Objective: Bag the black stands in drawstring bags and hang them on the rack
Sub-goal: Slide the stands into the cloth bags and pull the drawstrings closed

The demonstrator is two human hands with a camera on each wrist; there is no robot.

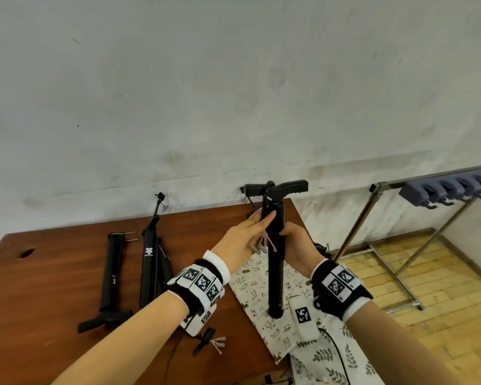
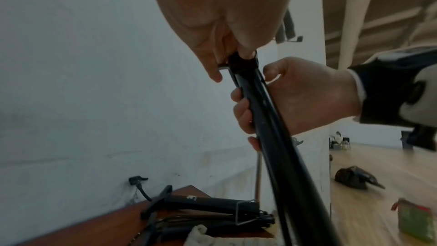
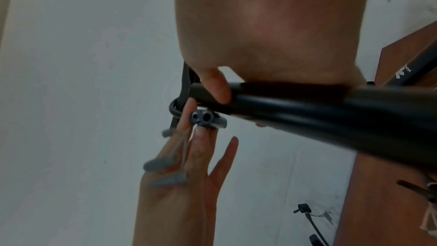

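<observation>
- While held upright over the table, one black stand has its foot resting on the cat-print drawstring bag; it is outside the bag, not in it.
- Right hand: fingers curled round the upper shaft of that stand, gripping it; the right wrist view shows the thumb across the tube.
- Left hand: fingers straight, tips touching the top of the stand just below its folded legs; a grey cord lock sits at the fingertips and pale cord ends hang across the palm. Not closed on anything.
- Cat-print drawstring bag: lies flat on the table's right end; contents, if any, cannot be told.
- Leaf-print drawstring bag: lies flat at the near right edge, partly under the cat-print one.
- Two further black stands: lie side by side on the table, left of the hands, unbagged.
- Small black clip with white cords: on the table near the left wrist.
- Rack: metal frame on the floor to the right, with a row of grey hooks along its top bar.
</observation>
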